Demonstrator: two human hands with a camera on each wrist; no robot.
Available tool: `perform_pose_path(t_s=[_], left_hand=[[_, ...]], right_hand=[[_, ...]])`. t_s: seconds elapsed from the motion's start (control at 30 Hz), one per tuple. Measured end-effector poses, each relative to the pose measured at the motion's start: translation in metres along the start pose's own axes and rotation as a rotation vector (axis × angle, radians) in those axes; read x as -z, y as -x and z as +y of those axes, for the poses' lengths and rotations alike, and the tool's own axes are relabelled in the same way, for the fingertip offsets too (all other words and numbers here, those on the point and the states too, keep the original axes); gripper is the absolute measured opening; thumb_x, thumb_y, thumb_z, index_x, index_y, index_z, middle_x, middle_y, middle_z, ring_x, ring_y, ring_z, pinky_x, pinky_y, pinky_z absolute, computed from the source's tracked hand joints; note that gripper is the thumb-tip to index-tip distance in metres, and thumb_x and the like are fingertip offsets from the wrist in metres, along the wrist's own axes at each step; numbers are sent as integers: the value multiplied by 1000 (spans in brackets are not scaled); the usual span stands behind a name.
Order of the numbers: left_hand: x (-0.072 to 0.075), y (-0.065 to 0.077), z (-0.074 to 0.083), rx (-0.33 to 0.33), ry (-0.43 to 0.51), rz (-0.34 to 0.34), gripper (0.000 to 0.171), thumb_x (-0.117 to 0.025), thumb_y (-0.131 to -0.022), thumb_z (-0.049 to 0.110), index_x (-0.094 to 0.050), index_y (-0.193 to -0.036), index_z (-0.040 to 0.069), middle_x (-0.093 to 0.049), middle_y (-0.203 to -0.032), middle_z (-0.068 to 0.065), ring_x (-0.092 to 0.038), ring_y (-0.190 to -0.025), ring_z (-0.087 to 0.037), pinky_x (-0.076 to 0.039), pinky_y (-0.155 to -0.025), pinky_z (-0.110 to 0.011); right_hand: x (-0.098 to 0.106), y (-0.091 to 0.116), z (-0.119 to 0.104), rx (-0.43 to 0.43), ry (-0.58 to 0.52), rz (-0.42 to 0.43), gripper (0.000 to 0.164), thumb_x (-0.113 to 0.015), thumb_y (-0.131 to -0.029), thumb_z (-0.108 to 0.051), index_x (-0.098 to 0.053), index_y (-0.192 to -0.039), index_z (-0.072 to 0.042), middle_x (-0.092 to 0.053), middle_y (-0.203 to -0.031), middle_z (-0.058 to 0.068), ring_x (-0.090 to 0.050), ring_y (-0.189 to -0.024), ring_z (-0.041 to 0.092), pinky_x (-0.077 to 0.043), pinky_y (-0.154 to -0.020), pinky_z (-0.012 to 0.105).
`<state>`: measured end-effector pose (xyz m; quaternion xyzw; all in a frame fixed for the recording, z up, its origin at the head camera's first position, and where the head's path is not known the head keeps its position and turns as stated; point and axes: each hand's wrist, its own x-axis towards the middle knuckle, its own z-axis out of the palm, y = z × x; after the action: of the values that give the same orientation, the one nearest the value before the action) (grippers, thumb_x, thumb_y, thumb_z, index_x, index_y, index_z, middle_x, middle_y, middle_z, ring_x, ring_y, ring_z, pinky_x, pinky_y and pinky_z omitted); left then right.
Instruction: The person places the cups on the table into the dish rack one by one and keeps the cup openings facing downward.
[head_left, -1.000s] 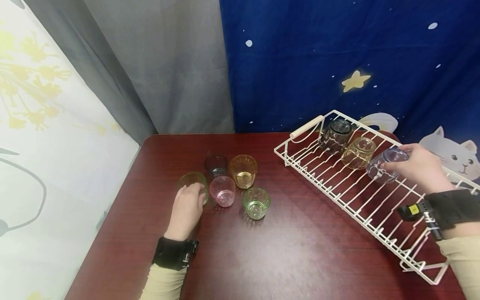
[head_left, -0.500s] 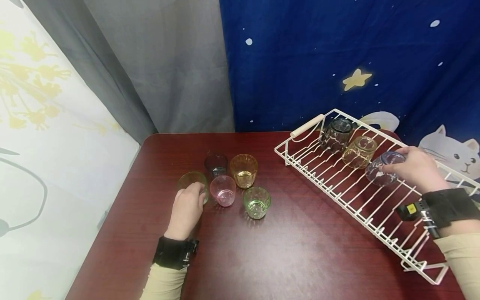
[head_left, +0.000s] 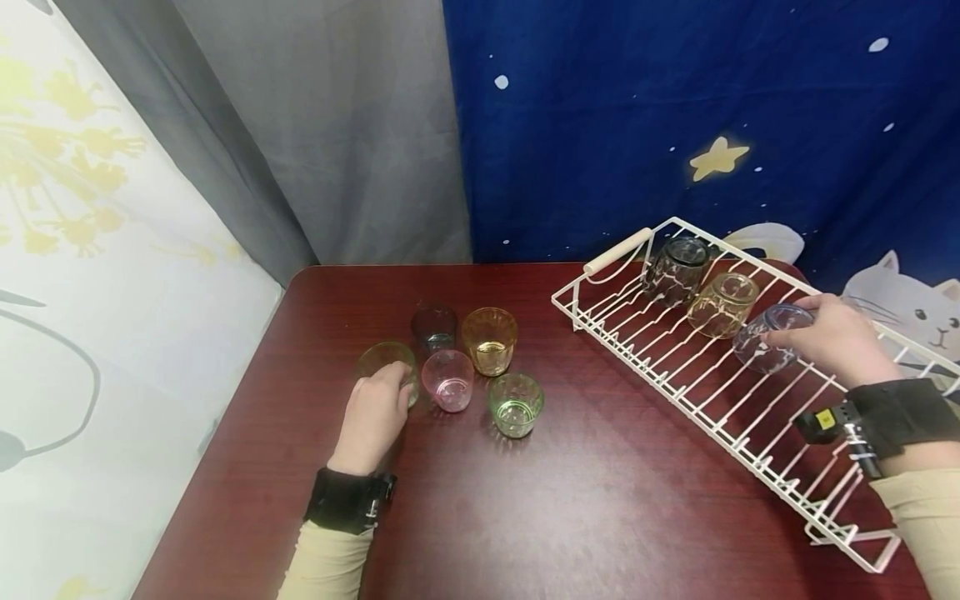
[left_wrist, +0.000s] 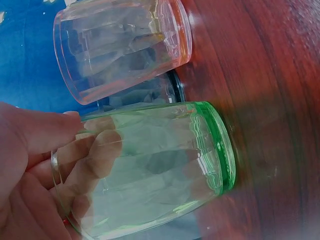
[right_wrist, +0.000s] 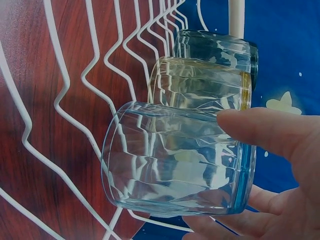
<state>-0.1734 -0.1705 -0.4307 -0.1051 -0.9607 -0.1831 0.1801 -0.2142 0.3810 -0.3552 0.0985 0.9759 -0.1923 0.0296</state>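
Note:
My left hand (head_left: 372, 417) pinches the rim of a pale green glass (left_wrist: 160, 165), thumb outside and fingertips showing through its wall. That glass stands upright on the table's left part. Right beside it is a pink glass (head_left: 448, 381). My right hand (head_left: 843, 340) grips a blue-tinted glass (right_wrist: 175, 160) near its base, thumb on one side and fingers on the other. The blue glass is upside down on the white wire rack (head_left: 678, 408), its rim at the wires. Next to it on the rack are an upside-down amber glass (head_left: 723, 305) and a dark grey glass (head_left: 677, 272).
Upright on the table (head_left: 570, 508) stand another dark glass (head_left: 435, 329), an amber glass (head_left: 490, 342) and a second green glass (head_left: 515, 406). The rack has a wooden handle (head_left: 618, 252) at its far end. Curtains (head_left: 562, 125) hang behind the table.
My right hand has shifted the blue glass slightly left and down onto the rack, closer to the amber one. My left hand keeps its hold on the green glass.

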Motion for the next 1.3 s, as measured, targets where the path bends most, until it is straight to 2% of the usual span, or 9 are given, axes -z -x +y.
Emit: perform_pose_path(t_s=[0.2,0.43,0.57,0.7,0.83,0.93,1.07,1.17,1.3], left_hand=[[1,-1,-1,13,-5,-34,15,-68,-88,9,-66,-102,6,-73,-98,-10,-69,-93,-28,-50,-78,-42],[-3,0,-3,-7,2,5,12,-68,-87,9,-66,-99,6,-73,-94,-11,-69,-88,-30,-50,-76,-43],[-6,2,-4,-23,16,53,13,-69,-86,8,-67,-99,6,-73,-94,-11,-70,-88,-29,-50,-74,-42],[-11,4,-6,-33,43,131,16,-69,-85,7,-69,-101,3,-74,-97,-14,-70,-91,-30,-51,-75,-43],[-12,5,-7,-40,72,209,17,-69,-85,5,-69,-101,-1,-73,-97,-17,-70,-92,-33,-52,-77,-45],[-10,5,-6,-46,73,266,17,-68,-85,4,-69,-101,-3,-73,-96,-19,-69,-92,-34,-51,-76,-45],[-7,6,-5,-35,66,318,18,-68,-86,5,-68,-102,-4,-73,-96,-20,-69,-92,-35,-49,-74,-45],[-5,6,-6,-20,66,340,18,-68,-87,5,-67,-102,-4,-72,-96,-20,-68,-91,-35,-48,-74,-44],[0,6,-5,-13,73,373,19,-67,-87,5,-66,-103,-3,-72,-96,-21,-67,-88,-35,-47,-73,-44]], right_hand=[[-1,0,0,-17,-5,-7,82,-66,-87,-44,-32,-131,16,-42,-117,43,-44,-102,55,-42,-81,65],[-3,1,1,-10,1,-28,89,-63,-88,-49,-26,-135,17,-40,-119,44,-44,-104,56,-42,-82,67],[-2,1,1,-12,-54,-16,91,-60,-89,-50,-22,-140,16,-39,-126,45,-43,-109,57,-40,-85,66],[1,1,-3,-18,-129,53,91,-56,-91,-50,-19,-146,12,-40,-131,45,-41,-116,56,-35,-91,65],[3,2,-11,-6,-118,150,86,-56,-92,-47,-21,-147,9,-37,-133,44,-34,-121,58,-30,-94,68],[3,4,-20,16,-108,188,84,-57,-92,-44,-23,-148,7,-33,-135,44,-28,-123,60,-26,-97,70],[3,7,-35,38,-109,185,81,-56,-93,-42,-23,-149,6,-34,-137,42,-28,-124,60,-26,-97,70],[2,10,-46,87,-115,181,77,-56,-93,-38,-25,-148,7,-38,-135,41,-36,-119,56,-26,-97,67],[1,13,-58,152,-130,154,77,-57,-93,-37,-25,-148,6,-42,-136,38,-44,-113,51,-32,-92,63]])
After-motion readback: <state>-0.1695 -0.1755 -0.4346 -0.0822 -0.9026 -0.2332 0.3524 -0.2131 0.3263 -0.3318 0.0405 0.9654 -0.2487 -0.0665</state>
